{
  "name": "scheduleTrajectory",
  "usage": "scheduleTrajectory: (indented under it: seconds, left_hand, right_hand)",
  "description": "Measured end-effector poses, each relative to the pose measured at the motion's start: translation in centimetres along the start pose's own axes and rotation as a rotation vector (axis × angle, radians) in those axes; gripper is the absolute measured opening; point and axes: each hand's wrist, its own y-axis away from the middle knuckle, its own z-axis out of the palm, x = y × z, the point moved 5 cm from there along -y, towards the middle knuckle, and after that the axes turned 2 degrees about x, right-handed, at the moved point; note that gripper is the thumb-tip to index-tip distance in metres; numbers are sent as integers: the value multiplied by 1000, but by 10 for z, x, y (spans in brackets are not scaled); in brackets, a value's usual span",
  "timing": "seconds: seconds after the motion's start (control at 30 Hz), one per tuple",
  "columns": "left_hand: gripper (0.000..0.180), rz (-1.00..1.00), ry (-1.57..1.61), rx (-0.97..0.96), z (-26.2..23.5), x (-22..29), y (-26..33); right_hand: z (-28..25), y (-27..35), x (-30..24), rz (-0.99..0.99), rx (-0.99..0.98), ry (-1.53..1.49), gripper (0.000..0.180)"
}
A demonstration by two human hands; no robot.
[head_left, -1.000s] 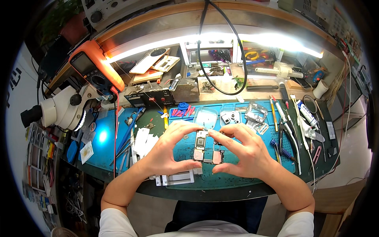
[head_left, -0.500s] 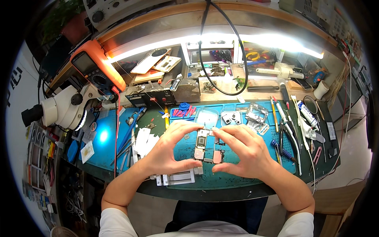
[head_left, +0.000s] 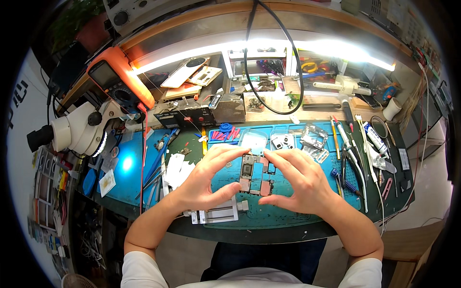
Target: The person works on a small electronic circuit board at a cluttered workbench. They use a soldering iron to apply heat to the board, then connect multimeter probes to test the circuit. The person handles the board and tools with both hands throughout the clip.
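Note:
Above the blue work mat, a phone circuit board with chips, pinkish pads and an open middle is held upright between both hands. My left hand has its fingertips at the board's top left corner and its thumb by the lower left edge. My right hand reaches the top right corner with its fingertips, while its thumb lies near the lower right corner. Both hands are curved around the board and grip it by the edges. Just below my left hand, a silver metal clamp fixture lies on the mat.
A microscope and an orange multimeter stand at the left. Small clear trays with parts lie behind the hands. Tweezers, screwdrivers and a soldering iron lie to the right. A black cable loop hangs above the bench.
The circuit board has shifted slightly right and up in both hands. My left thumb has moved a little up and left, showing more of the clamp fixture's end.

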Motion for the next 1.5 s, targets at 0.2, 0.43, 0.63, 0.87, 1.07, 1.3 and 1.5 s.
scheduleTrajectory:
  seconds: [0.2,0.43,0.63,0.87,1.07,1.3,1.5]
  left_hand:
    - [69,-12,20,15,-1,-5,1]
    - [81,19,-40,-8,1,6,-3]
    - [85,36,-86,-11,1,2,-2]
    - [85,73,-137,2,2,2,-3]
    - [94,101,-163,-9,6,1,-3]
    - [97,178,139,189,0,-7,3]
    - [75,158,188,481,-10,-11,15]
  right_hand:
    - [0,0,-1,-3,-3,11,86]
    - [1,0,0,19,-10,-1,83]
    - [1,0,1,31,-32,-29,79]
    - [2,1,0,67,-54,-74,77]
    - [4,3,3,91,-99,-62,75]
    - [-2,1,-4,49,-54,-117,79]
    - [-12,-2,-29,-159,-2,-158,63]
